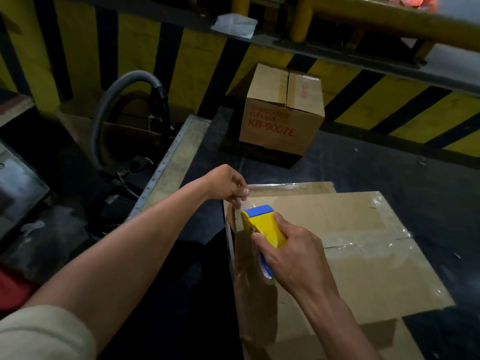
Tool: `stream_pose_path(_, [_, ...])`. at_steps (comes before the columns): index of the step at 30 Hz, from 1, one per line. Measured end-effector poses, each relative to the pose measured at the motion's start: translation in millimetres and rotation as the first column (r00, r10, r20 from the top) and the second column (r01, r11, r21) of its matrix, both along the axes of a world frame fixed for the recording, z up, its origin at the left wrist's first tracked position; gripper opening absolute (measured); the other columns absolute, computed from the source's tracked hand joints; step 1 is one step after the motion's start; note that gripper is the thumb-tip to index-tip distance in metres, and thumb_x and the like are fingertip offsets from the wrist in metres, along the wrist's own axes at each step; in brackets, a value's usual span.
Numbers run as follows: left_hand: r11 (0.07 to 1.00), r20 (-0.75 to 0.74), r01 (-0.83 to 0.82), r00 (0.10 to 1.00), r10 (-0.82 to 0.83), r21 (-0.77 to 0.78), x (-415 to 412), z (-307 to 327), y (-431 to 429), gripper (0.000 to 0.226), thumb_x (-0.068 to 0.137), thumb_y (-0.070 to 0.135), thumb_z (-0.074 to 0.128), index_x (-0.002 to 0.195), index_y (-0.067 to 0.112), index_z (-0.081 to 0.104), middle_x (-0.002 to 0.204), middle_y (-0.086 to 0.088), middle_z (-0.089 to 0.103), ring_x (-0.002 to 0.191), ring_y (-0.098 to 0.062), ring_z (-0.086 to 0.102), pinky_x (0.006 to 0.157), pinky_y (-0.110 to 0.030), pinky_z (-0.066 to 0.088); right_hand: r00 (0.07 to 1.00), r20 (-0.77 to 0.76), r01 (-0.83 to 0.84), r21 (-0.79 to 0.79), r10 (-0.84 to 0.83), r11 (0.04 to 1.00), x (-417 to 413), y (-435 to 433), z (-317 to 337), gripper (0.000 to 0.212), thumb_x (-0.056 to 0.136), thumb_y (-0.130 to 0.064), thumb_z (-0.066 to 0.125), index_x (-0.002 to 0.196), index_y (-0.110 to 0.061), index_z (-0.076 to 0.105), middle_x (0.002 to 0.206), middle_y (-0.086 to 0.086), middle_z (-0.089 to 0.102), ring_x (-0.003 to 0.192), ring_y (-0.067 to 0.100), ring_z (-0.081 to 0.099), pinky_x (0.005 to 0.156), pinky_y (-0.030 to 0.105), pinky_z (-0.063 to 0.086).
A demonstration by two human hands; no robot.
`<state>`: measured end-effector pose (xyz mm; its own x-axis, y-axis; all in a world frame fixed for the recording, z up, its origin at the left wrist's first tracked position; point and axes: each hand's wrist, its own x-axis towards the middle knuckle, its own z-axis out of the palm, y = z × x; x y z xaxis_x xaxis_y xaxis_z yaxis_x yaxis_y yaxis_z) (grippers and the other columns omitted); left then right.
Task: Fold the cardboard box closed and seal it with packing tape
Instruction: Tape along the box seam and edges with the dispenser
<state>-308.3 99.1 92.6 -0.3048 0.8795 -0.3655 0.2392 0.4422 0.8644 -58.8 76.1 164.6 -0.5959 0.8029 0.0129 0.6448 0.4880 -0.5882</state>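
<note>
**Head view:** Sealing is under way at the near left part of the dark bench. The cardboard box lies close to you there, its top flaps already folded flat and shut. A glossy strip of clear packing tape runs along the centre seam toward the box's right edge. More film glints along the far edge and at the right-hand corners, so the folding looks finished and the main seam appears closed.

Your left hand pinches the loose end of the tape between thumb and fingertips, just above the box's far left corner. Your right hand is wrapped around the yellow-and-blue tape dispenser, with a short stretch of film drawn taut between the two. Film also seems to trail down the box's left side, though it is too clear to trace with certainty.

Judging from this, what is left is to lay this fresh length over the box's left end, press it down and cut it off. Whether the near edge and the underside are taped cannot be told.

At the far side of the bench stands a second carton, printed in red and shut. A grey hose curls beyond the bench's left edge, in front of a yellow-and-black striped barrier.
</note>
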Motion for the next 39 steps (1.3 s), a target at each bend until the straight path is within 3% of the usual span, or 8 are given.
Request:
stream_pose_path(6, [1.0, -0.118, 0.006, 0.993, -0.004, 0.02, -3, -21, 7, 0.01, 0.092, 0.008, 0.072, 0.082, 0.008, 0.073, 0.077, -0.013, 0.076, 0.065, -0.016, 0.068, 0.062, -0.025, 0.054, 0.998, 0.054, 0.037, -0.082, -0.033, 0.996, -5, -3, -6, 0.072, 0.086, -0.059, 0.057, 0.147, -0.024, 0.042, 0.103, 0.009, 0.066, 0.095, 0.025, 0.059, 0.08, 0.038, 0.051])
stream_pose_path(17, [0.998, -0.311, 0.05, 0.949, -0.057, -0.029, -12, -26, 14, 0.005, 0.09, 0.019, 0.077, 0.084, 0.018, 0.076, 0.078, 0.0, 0.075, 0.072, -0.01, 0.07, 0.066, -0.023, 0.057, 0.99, 0.14, 0.02, -0.1, -0.006, 0.995, -18, 0, -7, 0.07, 0.088, -0.059, 0.054, 0.147, -0.026, 0.04, 0.104, 0.009, 0.065, 0.098, 0.026, 0.058, 0.078, 0.035, 0.048])
stream_pose_path(23, [0.996, -0.251, 0.052, 0.966, -0.067, -0.068, -16, -28, 17, 0.006, 0.091, 0.019, 0.076, 0.086, 0.015, 0.076, 0.079, -0.005, 0.074, 0.071, -0.014, 0.067, 0.065, -0.025, 0.057, 0.989, 0.15, 0.03, -0.118, -0.012, 0.993, -14, -1, -14, 0.071, 0.088, -0.059, 0.052, 0.149, -0.027, 0.036, 0.101, 0.009, 0.063, 0.098, 0.025, 0.058, 0.081, 0.036, 0.05])
stream_pose_path(28, [0.992, -0.235, 0.047, 0.969, -0.074, -0.12, -16, -27, 20, 0.009, 0.09, 0.022, 0.076, 0.084, 0.015, 0.076, 0.073, 0.001, 0.069, 0.066, -0.011, 0.064, 0.059, -0.021, 0.05, 0.99, 0.144, 0.023, -0.13, -0.004, 0.991, -14, 0, -15, 0.071, 0.09, -0.061, 0.049, 0.15, -0.027, 0.034, 0.101, 0.007, 0.06, 0.097, 0.024, 0.058, 0.082, 0.038, 0.05])
stream_pose_path(33, [0.975, -0.156, 0.011, 0.987, -0.047, -0.22, -16, -24, 26, 0.007, 0.089, 0.015, 0.075, 0.082, 0.015, 0.077, 0.082, -0.004, 0.069, 0.078, -0.017, 0.065, 0.063, -0.027, 0.053, 0.989, 0.148, 0.013, -0.125, 0.006, 0.992, -16, 1, -15, 0.07, 0.091, -0.061, 0.048, 0.15, -0.027, 0.033, 0.105, 0.007, 0.06, 0.098, 0.024, 0.058, 0.084, 0.038, 0.051])
stream_pose_path(36, [0.956, -0.077, -0.009, 0.997, -0.014, -0.292, -15, -19, 28, 0.009, 0.085, 0.013, 0.073, 0.09, 0.008, 0.077, 0.082, -0.005, 0.069, 0.076, -0.017, 0.064, 0.064, -0.029, 0.058, 0.989, 0.147, 0.019, -0.109, -0.003, 0.994, -16, 3, -19, 0.069, 0.09, -0.061, 0.047, 0.148, -0.026, 0.036, 0.097, 0.008, 0.062, 0.094, 0.025, 0.059, 0.08, 0.037, 0.05])
stream_pose_path(39, [0.948, -0.081, -0.018, 0.997, -0.009, -0.317, -13, -16, 29, 0.012, 0.082, 0.015, 0.072, 0.09, 0.007, 0.076, 0.074, -0.003, 0.064, 0.069, -0.016, 0.058, 0.063, -0.029, 0.053, 0.988, 0.153, 0.02, -0.086, -0.007, 0.996, -18, 3, -23, 0.068, 0.088, -0.063, 0.046, 0.145, -0.026, 0.04, 0.089, 0.007, 0.064, 0.089, 0.025, 0.059, 0.072, 0.033, 0.046])
